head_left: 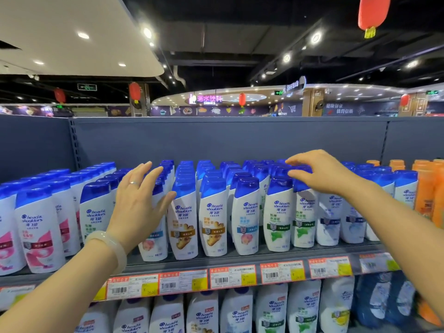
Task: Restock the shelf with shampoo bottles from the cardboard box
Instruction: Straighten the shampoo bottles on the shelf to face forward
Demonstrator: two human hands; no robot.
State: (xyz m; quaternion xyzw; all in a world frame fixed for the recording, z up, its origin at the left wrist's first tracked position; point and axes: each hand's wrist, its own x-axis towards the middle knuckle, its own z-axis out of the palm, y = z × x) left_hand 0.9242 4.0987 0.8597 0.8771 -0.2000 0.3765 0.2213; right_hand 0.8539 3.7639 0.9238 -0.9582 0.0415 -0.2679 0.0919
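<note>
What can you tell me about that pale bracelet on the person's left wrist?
The bangle is one smooth, closed ring, milky white with a faint green tint, looking like jade or glass. It sits around the left wrist just below the left hand, tilted with the raised forearm. Only the wrist touches it; it hangs in front of the shelf edge, apart from the bottles.

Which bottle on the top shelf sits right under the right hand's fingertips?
Start at the top shelf, packed with blue-capped white shampoo bottles. Follow the right hand down to the front-row bottle beneath its fingers. Like its left neighbour it has a green mint label, but its cap is partly covered by the hand.
</note>
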